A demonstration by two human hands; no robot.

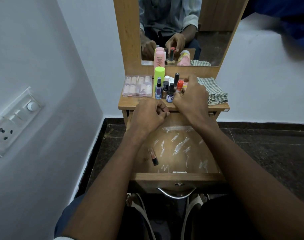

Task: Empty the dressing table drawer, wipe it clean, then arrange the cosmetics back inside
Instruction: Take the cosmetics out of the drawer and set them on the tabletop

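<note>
The wooden drawer [178, 177] is pulled out toward me, lined with crinkled clear plastic [179, 146]. A single dark lip gloss tube [153, 156] lies at its left. On the dressing table top [130, 103] stand several cosmetics: a lime-capped bottle [159, 73], a small spray bottle [158, 89], a dark nail polish bottle [170, 94] and an orange-capped bottle [180, 84]. My right hand [192, 94] curls its fingers round the orange-capped bottle. Over the drawer's back edge, my left hand [150, 115] is curled and holds nothing I can see.
A clear box of nail tips [137, 86] lies at the table's left. A folded striped cloth [215, 92] sits at the right. The mirror [213, 40] behind reflects the hands and bottles. A switch panel [14, 120] is on the left wall. My knees sit under the drawer handle [176, 194].
</note>
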